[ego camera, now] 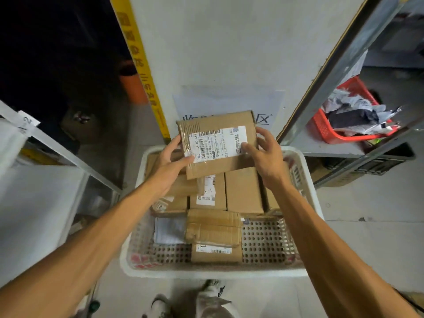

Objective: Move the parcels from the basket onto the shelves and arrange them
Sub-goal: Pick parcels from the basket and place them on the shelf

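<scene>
A flat brown cardboard parcel [218,136] with a white shipping label is held above the white perforated basket [263,271]. My left hand [169,164] grips its left edge, thumb on the label side. My right hand [266,152] grips its right edge, thumb on the label. Several more cardboard parcels [243,191] lie in the basket below, along with a taped box [213,228] and a grey bag [169,230].
A metal shelf [41,138] with white parcels stands at the left. Another shelf [339,148] at the right carries a red basket [325,127] of bagged parcels. A white wall with a yellow strip [142,67] is ahead. My shoes [206,301] stand before the basket.
</scene>
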{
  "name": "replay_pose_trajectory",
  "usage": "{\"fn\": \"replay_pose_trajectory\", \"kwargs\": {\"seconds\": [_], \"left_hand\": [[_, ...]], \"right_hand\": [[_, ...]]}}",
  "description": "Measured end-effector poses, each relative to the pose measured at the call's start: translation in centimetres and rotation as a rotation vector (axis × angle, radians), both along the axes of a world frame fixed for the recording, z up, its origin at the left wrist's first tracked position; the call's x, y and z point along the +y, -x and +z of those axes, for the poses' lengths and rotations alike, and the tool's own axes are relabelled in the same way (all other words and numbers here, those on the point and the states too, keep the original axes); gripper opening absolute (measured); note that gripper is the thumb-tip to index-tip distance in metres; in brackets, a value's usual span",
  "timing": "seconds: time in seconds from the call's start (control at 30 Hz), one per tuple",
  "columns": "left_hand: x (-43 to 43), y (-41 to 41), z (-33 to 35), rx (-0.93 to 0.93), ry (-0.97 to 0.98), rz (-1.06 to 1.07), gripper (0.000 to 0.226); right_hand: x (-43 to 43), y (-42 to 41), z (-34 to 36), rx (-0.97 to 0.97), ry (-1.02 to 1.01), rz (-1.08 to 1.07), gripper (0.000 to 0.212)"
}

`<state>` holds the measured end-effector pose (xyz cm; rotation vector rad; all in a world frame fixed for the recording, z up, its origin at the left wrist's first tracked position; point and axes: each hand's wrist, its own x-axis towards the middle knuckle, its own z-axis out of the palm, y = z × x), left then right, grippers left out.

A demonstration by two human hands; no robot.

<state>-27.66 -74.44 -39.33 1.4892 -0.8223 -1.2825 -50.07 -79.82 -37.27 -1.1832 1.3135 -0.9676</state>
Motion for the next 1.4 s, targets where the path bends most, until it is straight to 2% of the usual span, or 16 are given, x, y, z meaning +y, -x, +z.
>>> {"fn": "replay_pose_trajectory", "kwargs": {"seconds": [0.17,0.47,0.77,0.93,1.03,1.1,1.2,1.3,1.4], "left_hand": [[2.5,-3.8,4.4,0.019,0.137,0.041,0.069],[11.2,-13.1,10.9,0.051,0.314,0.132,0.06],[20.9,-21.4,14.8,0.059,0.387,0.313,0.058],[25.1,-24.4,17.0,0.017,0.436,0.389,0.068],[26.7,-25.4,17.4,0.027,0.468,0.452,0.069],[27.5,-25.8,17.5,0.03,0.491,0.497,0.068],[28.4,-26.5,18.0,0.016,0.535,0.525,0.065],[29.3,-26.8,18.6,-0.014,0.574,0.543,0.064],[29.8,-26.7,19.1,0.011,0.594,0.608,0.061]], "right_hand": [[1.0,-4.4,5.0,0.003,0.13,0.078,0.049],[5.6,-14.9,12.8,-0.03,0.288,0.396,0.037],[12.3,-24.8,18.0,-0.081,0.416,0.696,0.054],[14.5,-28.7,18.5,-0.13,0.428,0.629,0.063],[15.5,-31.6,18.4,-0.072,0.458,0.548,0.054],[15.9,-33.3,18.3,-0.023,0.56,0.519,0.047],[16.1,-35.2,19.5,-0.033,0.617,0.583,0.042],[16.3,-36.7,21.4,-0.085,0.509,0.703,0.042],[16.7,-37.6,22.9,-0.055,0.46,0.767,0.05]]}}
